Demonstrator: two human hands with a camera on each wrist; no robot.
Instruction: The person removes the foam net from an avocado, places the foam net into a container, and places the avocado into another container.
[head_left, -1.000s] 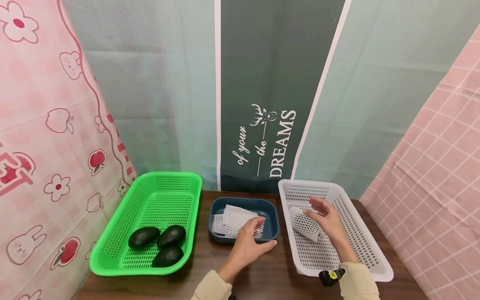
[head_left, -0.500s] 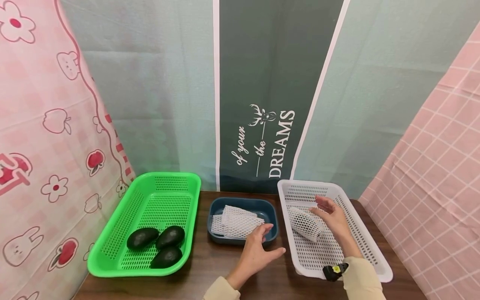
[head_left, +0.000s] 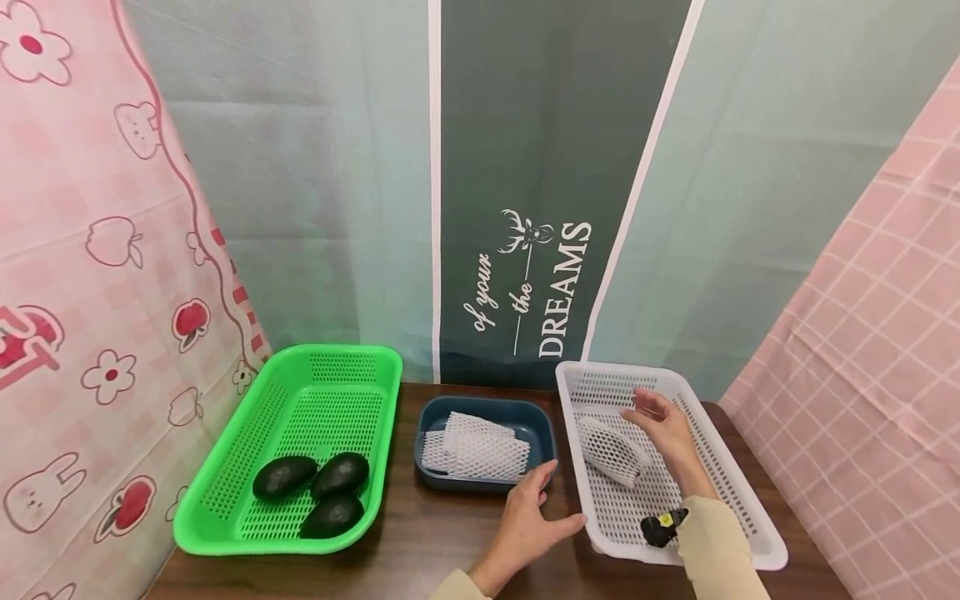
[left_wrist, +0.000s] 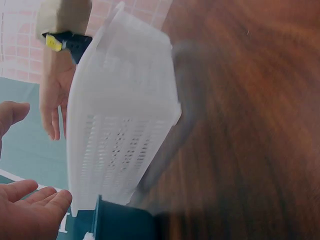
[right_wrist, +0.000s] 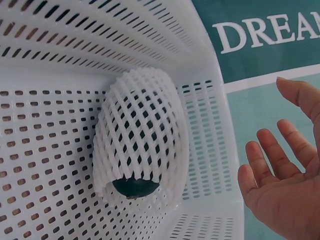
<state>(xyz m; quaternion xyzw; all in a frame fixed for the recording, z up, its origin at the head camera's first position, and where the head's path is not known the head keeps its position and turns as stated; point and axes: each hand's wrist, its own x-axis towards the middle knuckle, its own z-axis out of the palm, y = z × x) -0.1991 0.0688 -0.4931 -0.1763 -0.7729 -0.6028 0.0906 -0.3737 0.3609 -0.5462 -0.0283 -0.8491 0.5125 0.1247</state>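
In the white basket [head_left: 577,392] at the right lies an avocado [right_wrist: 136,187] wrapped in a white foam net sleeve [right_wrist: 145,120]; its dark end shows at the sleeve's mouth. My right hand [head_left: 666,433] hovers over this basket, fingers relaxed and nothing held. My left hand [head_left: 528,521] is in front of the blue tub [head_left: 542,417], thumb and fingers spread apart, with the thumb tip right at the white basket's left rim. Foam net sleeves [head_left: 487,450] lie flat in the tub.
To the left stands a green basket [head_left: 217,467] with three bare avocados [head_left: 285,477] in it. All the containers rest on a dark wooden table [head_left: 427,542]. Behind them hangs a green curtain [head_left: 300,208], with pink cloths at both sides.
My left hand has moved right, away from over the blue tub towards the white basket. My right hand has drawn slightly right from the wrapped avocado, which stays in place.
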